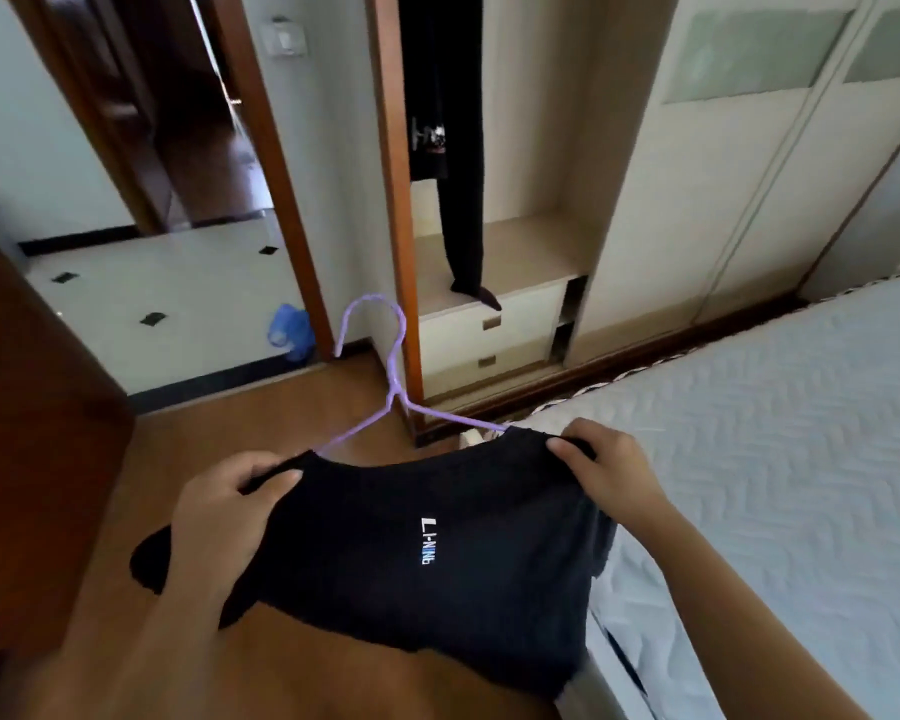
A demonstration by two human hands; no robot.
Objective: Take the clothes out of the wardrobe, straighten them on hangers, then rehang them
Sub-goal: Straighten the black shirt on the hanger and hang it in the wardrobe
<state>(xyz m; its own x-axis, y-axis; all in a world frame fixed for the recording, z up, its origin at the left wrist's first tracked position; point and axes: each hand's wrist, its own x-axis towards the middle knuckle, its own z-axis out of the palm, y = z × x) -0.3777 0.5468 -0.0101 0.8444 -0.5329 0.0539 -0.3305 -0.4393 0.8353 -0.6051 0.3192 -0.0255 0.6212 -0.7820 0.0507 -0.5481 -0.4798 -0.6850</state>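
- I have both hands low in the head view, with a black Li-Ning T-shirt (385, 563) stretched between them.
- My left hand (222, 511) pinches one shoulder of the shirt, with the thumb on top and the fingers curled under the cloth.
- My right hand (614, 475) grips the other shoulder the same way, thumb pressed on the fabric.
- The shirt sits on a purple wire hanger (393, 376). The hanger's arms run into the neck opening, and its hook sticks out past the collar toward the wardrobe (536, 148).
- The shirt is outside the wardrobe, held over the wooden floor (302, 418). The white and blue lettering faces up at me, and one side hangs just beside the bed's edge.
- In the open wardrobe compartment ahead, dark garments (437, 96) hang. One long black piece (463, 241) reaches down onto the shelf (531, 252) above two drawers (489, 324).
- Cream sliding doors (739, 200) with frosted panels close the rest of the wardrobe.
- A white quilted mattress (775, 433) fills the right side.
- On the left, a doorway opens onto a tiled floor (178, 283). Something blue (289, 332) lies by the door frame, and I cannot tell what it is.
- A light switch (284, 40) is on the wall above.
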